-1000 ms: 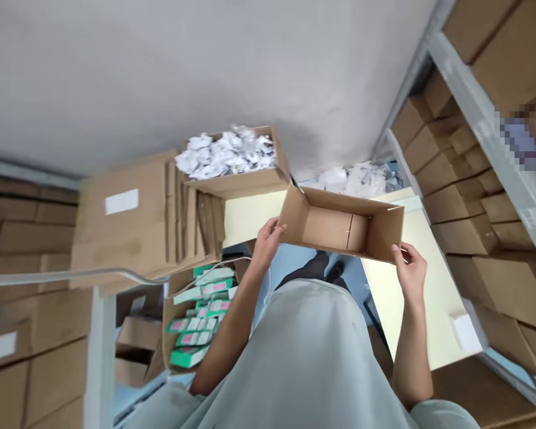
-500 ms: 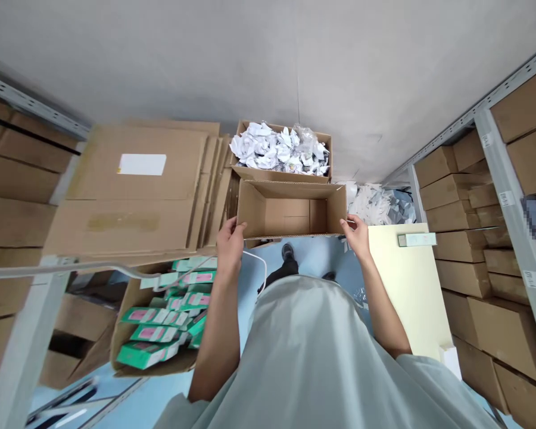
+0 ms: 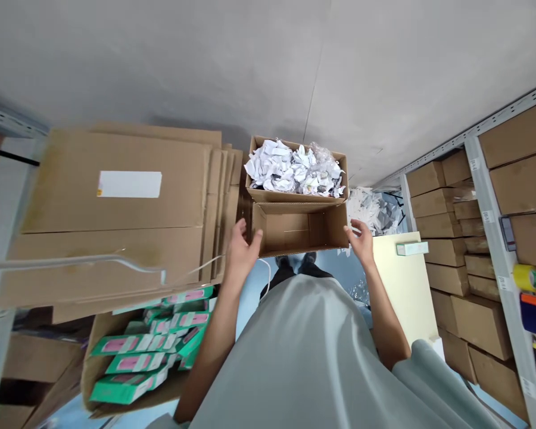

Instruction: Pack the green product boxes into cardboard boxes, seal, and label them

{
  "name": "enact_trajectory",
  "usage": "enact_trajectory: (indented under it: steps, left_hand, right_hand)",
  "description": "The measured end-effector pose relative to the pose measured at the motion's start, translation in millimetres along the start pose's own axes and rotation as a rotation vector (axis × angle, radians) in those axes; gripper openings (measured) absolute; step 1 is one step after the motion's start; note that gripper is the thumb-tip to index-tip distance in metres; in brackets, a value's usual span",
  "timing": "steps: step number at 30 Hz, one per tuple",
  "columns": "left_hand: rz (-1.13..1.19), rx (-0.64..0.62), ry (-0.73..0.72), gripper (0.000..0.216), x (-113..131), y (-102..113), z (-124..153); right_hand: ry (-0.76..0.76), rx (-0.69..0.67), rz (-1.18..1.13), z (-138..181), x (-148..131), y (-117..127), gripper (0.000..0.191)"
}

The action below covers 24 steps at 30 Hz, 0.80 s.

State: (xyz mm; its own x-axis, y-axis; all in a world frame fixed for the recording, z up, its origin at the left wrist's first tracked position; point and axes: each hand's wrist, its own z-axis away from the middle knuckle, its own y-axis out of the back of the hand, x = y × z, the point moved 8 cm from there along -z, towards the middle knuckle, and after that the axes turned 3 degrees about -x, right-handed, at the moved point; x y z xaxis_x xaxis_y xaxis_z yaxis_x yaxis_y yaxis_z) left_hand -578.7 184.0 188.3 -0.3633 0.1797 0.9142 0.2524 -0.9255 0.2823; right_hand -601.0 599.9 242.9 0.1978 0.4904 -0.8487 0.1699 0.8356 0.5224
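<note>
An empty open cardboard box sits just in front of a second carton filled with crumpled white paper. My left hand is at the empty box's left wall, fingers spread, thumb against the edge. My right hand hovers just off the box's right wall with fingers apart and nothing in it. Both forearms reach forward over my grey shirt.
A stack of flattened cardboard sheets leans at the left. Below it is a carton of green and pink small boxes. Shelves with brown cartons line the right, with a yellow tape roll. A cream board carries a small pale box.
The empty box has moved from the right to in front of the paper-filled carton and come down. Both hands have loosened their grip, and the right hand is now off the box.
</note>
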Motion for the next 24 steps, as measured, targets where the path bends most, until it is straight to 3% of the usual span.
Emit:
enact_trajectory:
  steps: [3, 5, 7, 10, 14, 17, 21, 24]
  left_hand:
    - [-0.036, 0.061, -0.183, 0.060, 54, 1, -13]
    - [-0.073, 0.041, -0.282, 0.056, 87, -8, -31]
    - [-0.100, 0.029, -0.347, 0.056, 112, -19, -55]
    - [-0.145, 0.027, -0.387, 0.061, 133, -39, -99]
    - [-0.398, 0.032, -0.275, 0.071, 137, -62, -145]
    - [-0.639, 0.000, -0.223, 0.061, 134, -74, -159]
    - [-0.718, 0.019, -0.255, 0.047, 131, -73, -159]
    - [-0.681, 0.051, -0.277, 0.042, 128, -66, -159]
  right_hand:
    - [0.134, 0.034, 0.099, -27, -46, 8, 0.053]
    - [0.216, -0.026, 0.113, -51, -76, -1, 0.050]
    - [0.296, -0.118, 0.102, -76, -103, -26, 0.047]
    - [0.409, -0.295, 0.135, -107, -141, -87, 0.041]
    - [0.429, -0.546, 0.528, -125, -167, -184, 0.035]
    - [0.344, -0.629, 0.841, -129, -166, -224, 0.039]
    - [0.335, -0.669, 0.944, -126, -163, -234, 0.039]
    - [0.366, -0.628, 0.861, -124, -166, -213, 0.038]
